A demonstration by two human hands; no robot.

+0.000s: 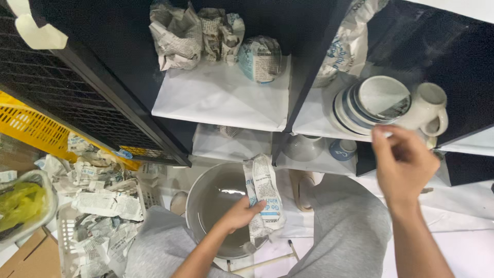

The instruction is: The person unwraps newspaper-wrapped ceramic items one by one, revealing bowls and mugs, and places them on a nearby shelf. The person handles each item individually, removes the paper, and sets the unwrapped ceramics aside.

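Observation:
My left hand (237, 215) grips a crumpled sheet of newspaper (263, 198) over the rim of a large grey bowl (213, 198) that rests between my knees. My right hand (404, 162) is raised at the right shelf, fingers loosely apart and holding nothing, just below a stack of white and blue plates (368, 103) and a white mug (429, 108). My grey trouser legs (350, 226) frame the bowl.
A black shelf unit (309, 62) with white liners holds newspaper-wrapped bundles (177, 36) above, and a white bowl (303, 148) and a small blue cup (343, 149) lower down. A white crate (98, 226) of crumpled newspaper and a yellow crate (31, 126) stand left.

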